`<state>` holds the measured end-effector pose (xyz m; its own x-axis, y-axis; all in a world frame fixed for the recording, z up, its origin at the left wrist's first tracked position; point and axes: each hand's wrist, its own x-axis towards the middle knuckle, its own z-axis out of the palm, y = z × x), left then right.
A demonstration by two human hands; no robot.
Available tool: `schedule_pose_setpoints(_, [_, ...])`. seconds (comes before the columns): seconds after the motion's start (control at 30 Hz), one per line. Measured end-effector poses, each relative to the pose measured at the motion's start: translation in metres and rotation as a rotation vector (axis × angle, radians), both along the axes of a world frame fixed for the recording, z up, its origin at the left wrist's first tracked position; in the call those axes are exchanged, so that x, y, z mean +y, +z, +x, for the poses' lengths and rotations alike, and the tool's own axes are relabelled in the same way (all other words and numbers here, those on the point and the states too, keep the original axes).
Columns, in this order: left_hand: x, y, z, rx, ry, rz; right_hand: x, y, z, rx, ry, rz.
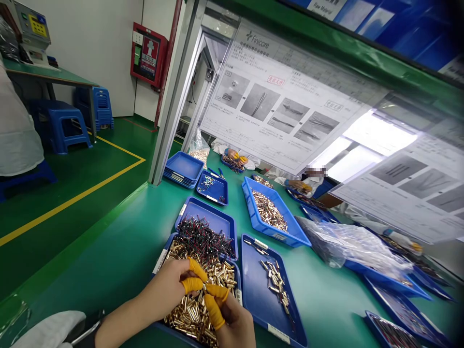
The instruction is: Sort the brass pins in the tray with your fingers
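Observation:
My left hand [163,292] and my right hand [232,321] meet above a blue tray [161,256] heaped with short brass pins [192,314]. Yellow finger cots cover the thumb and forefinger of each hand. The fingertips nearly touch over the pile, and I cannot tell whether they pinch a pin. Just beyond lies a blue tray [206,212] holding a tangle of black and red wires [203,239]. To the right, a blue tray [255,295] holds a thin scatter of brass pins [277,285].
A blue tray of brass pieces [268,210] stands farther along the green workbench [90,280]. A plastic bag [348,246] lies to the right. Co-workers' gloved hands [300,186] work across the bench. A printed instruction sheet [282,92] hangs overhead.

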<state>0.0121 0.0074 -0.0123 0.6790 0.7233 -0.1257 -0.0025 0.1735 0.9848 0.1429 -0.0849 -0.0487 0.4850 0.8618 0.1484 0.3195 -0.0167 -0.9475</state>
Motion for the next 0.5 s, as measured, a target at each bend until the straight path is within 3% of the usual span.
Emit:
schedule_pose_setpoints(0.2, [-0.005, 0.006, -0.005, 0.204, -0.1, 0.171, 0.001, 0.001, -0.004, 0.159, 0.007, 0.017])
schedule_pose_setpoints(0.5, [0.005, 0.001, -0.003, 0.128, -0.005, 0.149, -0.001, 0.011, 0.003, -0.021, -0.038, 0.039])
